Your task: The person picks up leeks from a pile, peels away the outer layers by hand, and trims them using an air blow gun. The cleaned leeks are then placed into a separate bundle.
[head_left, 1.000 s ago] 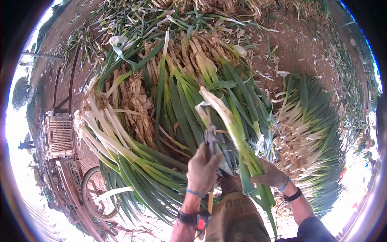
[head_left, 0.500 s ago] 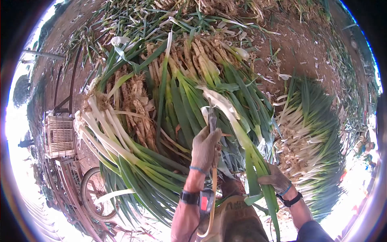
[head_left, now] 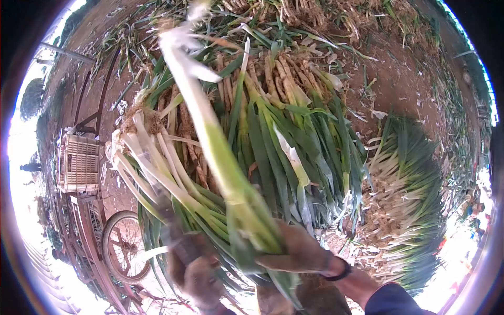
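Observation:
My gloved right hand (head_left: 296,247) is closed around the green leaves of a long green onion (head_left: 197,105). The stalk slants up to the left, its white root end high over the pile, with a loose strip of pale skin (head_left: 202,71) hanging off it. My gloved left hand (head_left: 194,270), blurred, grips what looks like an air blow gun (head_left: 167,210), its dark nozzle pointing up and left. Behind that nozzle lie white-stemmed onions (head_left: 152,173) on the left side of the heap. Brown-skinned, rooted onions (head_left: 283,76) fill its middle.
On the right, a long row of green onions (head_left: 404,210) lies on the soil. A slatted crate (head_left: 79,163) and a spoked wheel (head_left: 126,247) stand at the left. More onions (head_left: 304,13) and scattered leaves cover the ground at the back.
My right hand has moved left, swinging the onion's white end up and left. My left hand has shifted left and down with the blow gun. A pale piece of skin now shows on the heap.

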The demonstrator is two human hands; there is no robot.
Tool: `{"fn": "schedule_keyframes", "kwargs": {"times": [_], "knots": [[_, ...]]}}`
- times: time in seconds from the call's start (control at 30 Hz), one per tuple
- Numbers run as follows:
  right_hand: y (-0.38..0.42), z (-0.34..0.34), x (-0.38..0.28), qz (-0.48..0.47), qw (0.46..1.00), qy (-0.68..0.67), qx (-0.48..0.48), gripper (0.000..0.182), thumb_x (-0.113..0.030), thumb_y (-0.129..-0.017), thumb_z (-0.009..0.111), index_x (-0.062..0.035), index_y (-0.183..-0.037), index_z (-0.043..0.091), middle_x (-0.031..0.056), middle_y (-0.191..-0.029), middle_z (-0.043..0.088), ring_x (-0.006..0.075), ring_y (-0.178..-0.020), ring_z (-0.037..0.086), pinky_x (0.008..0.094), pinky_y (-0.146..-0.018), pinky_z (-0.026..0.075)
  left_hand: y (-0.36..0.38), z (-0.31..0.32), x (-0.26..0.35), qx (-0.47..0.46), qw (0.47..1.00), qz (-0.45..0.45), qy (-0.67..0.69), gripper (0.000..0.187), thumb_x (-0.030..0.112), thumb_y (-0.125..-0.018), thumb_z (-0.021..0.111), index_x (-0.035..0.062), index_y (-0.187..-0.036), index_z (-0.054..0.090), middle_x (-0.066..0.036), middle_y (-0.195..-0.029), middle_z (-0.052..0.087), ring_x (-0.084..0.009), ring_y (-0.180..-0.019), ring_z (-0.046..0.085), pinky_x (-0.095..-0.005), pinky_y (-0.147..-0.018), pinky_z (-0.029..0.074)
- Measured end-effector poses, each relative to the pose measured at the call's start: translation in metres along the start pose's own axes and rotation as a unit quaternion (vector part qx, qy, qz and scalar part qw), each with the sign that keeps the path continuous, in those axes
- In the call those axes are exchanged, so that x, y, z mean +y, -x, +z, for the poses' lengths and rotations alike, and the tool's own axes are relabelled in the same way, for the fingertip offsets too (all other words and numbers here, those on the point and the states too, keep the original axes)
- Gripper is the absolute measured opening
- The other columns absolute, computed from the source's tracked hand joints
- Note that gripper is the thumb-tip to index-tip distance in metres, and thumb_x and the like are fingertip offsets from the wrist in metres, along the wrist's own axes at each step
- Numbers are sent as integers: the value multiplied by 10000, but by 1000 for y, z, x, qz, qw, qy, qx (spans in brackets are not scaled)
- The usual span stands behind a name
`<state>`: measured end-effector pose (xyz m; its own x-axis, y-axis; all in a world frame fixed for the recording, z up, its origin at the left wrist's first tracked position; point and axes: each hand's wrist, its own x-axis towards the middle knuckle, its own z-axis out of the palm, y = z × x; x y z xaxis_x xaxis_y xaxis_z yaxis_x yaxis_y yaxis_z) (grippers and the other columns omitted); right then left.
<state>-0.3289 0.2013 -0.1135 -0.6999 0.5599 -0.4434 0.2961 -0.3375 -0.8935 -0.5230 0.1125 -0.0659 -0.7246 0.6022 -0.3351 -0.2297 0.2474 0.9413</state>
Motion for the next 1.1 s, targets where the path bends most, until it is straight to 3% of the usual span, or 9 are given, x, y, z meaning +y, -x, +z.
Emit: {"fn": "schedule_keyframes", "kwargs": {"times": [0.13,0.27,0.3,0.4,0.43,0.47,0.53,0.7,1.1], "knots": [[-60,119,59,-169,978,115,30,738,-361,-1033,683,25,-1583,378,181,-820,707,279,-592,706,451,-537,603,-9,-50,13,25,997,51,-55,690,368,-901,675,-84,-1407,549,-217,-1106,713,-235,-796,744,-331,-602,614],[-79,135,75,-103,937,294,-157,613,-321,-1010,690,20,-1482,500,220,-1148,687,331,-864,735,447,-740,627,-51,-14,-29,-11,997,54,-56,781,217,-854,753,-54,-1543,504,-156,-1174,707,-231,-996,722,-307,-782,614],[-96,115,97,-201,928,312,-44,555,-302,-1005,674,18,-1436,531,212,-1139,685,340,-925,728,449,-775,623,-68,-14,-38,-29,998,3,-54,821,183,-833,769,-53,-1565,484,-133,-1166,696,-203,-990,698,-286,-799,594],[-159,-4,62,7,884,460,84,399,-200,-1006,586,11,-1342,626,234,-1278,696,350,-1187,691,435,-905,612,-90,-30,-75,-88,991,-89,-52,891,90,-780,792,-63,-1591,454,-136,-1270,679,-211,-1100,676,-325,-957,550],[-189,-36,96,-147,845,432,280,481,-228,-1002,600,17,-1416,579,259,-1312,692,377,-1138,717,477,-887,617,-90,-38,-84,-105,987,-108,-54,906,61,-765,795,-68,-1592,449,-148,-1327,677,-230,-1158,677,-355,-1029,539],[-218,-70,102,-75,836,454,299,575,-285,-996,635,31,-1464,530,267,-1294,700,408,-1088,732,507,-890,616,-86,-42,-89,-123,984,-111,-64,908,68,-768,803,-64,-1594,450,-123,-1277,673,-202,-1099,665,-325,-966,546],[-279,-121,122,60,816,505,275,749,-417,-987,674,18,-1555,451,271,-1338,684,421,-1166,703,510,-972,579,-74,-45,-101,-162,976,-115,-85,914,82,-773,819,-56,-1599,453,-72,-1176,665,-147,-982,642,-267,-841,559],[-339,-145,141,146,758,586,246,1020,-558,-851,818,-34,-1603,370,283,-1394,657,462,-1236,673,522,-1015,567,-40,-34,-117,-217,959,-154,-95,1050,160,-716,933,-73,-1603,421,-195,-1420,659,-266,-1229,683,-400,-1081,542],[-193,-129,109,216,842,494,32,779,-377,-805,926,49,-1325,533,302,-1136,741,432,-1052,753,525,-896,608,9,21,-111,-301,897,-88,-312,853,251,-837,887,-122,-1498,499,-289,-1217,714,-359,-1105,750,-412,-941,591]]}}
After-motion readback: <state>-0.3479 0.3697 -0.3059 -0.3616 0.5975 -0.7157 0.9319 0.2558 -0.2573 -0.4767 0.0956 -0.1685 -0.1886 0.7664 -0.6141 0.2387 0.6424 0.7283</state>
